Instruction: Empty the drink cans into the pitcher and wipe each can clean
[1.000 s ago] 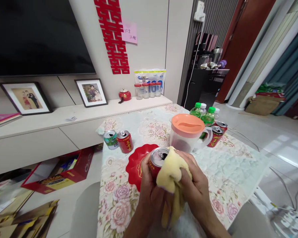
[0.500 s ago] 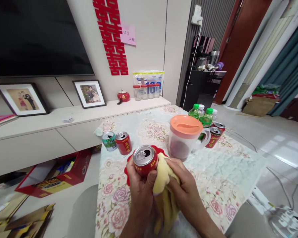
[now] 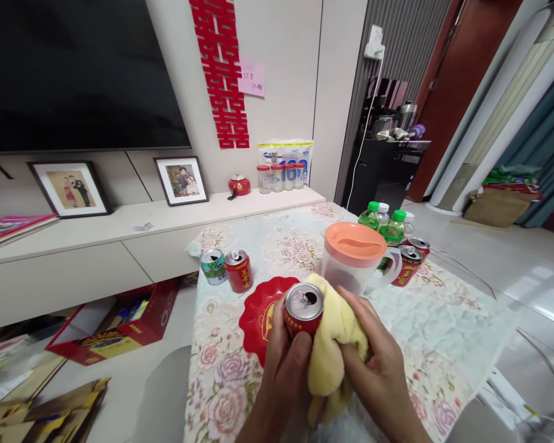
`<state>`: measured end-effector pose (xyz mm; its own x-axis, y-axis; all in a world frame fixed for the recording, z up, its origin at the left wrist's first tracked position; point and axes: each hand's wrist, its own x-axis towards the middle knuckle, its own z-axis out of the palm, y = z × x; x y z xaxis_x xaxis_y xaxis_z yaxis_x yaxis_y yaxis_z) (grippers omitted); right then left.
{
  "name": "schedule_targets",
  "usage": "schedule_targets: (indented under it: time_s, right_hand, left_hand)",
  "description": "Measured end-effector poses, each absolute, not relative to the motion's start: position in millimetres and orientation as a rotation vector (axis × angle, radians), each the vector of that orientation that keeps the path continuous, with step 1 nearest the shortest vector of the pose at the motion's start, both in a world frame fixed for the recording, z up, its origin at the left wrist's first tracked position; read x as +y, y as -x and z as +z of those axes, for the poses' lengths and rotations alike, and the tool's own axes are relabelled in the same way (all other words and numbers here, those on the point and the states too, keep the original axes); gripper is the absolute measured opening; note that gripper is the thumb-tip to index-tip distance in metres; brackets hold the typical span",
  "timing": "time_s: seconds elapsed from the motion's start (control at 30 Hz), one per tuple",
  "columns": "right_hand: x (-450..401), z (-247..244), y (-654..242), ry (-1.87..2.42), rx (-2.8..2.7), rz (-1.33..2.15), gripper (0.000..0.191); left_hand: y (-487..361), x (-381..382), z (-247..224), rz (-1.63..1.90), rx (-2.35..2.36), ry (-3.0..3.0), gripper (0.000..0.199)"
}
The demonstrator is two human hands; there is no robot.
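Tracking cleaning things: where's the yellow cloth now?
Right of centre in the head view: the right hand holds the yellow cloth against the red drink can in the left hand.

The left hand (image 3: 289, 363) hides the lower part of the red can (image 3: 302, 315); the yellow cloth (image 3: 330, 351) covers its right side. What the pitcher (image 3: 339, 271) contains seems too cloudy to identify. The picture's edge cuts the television (image 3: 74, 77).

Above the table (image 3: 436, 314), a can (image 3: 303, 303) is held between the plate (image 3: 253, 321) at left and the cloth (image 3: 335, 338) at right, behind which the pitcher (image 3: 342, 272) is placed.
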<state>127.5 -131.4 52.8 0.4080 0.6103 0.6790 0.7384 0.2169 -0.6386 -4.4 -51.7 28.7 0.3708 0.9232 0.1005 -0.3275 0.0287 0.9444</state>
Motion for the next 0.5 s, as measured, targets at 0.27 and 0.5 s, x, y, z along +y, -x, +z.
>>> schedule_targets:
  time_s: [0.27, 0.5]
  right_hand:
    - [-121.3, 53.8, -131.6, 1.424, -1.347, 0.005, 0.056]
    - [-126.4, 52.9, -117.0, 1.436, -1.397, -0.121, 0.060]
  left_hand:
    - [2.8, -49.1, 31.3, 1.098, 0.536, -1.046, 0.078]
    - [0.9, -44.1, 37.9, 1.111, 0.603, -1.101, 0.081]
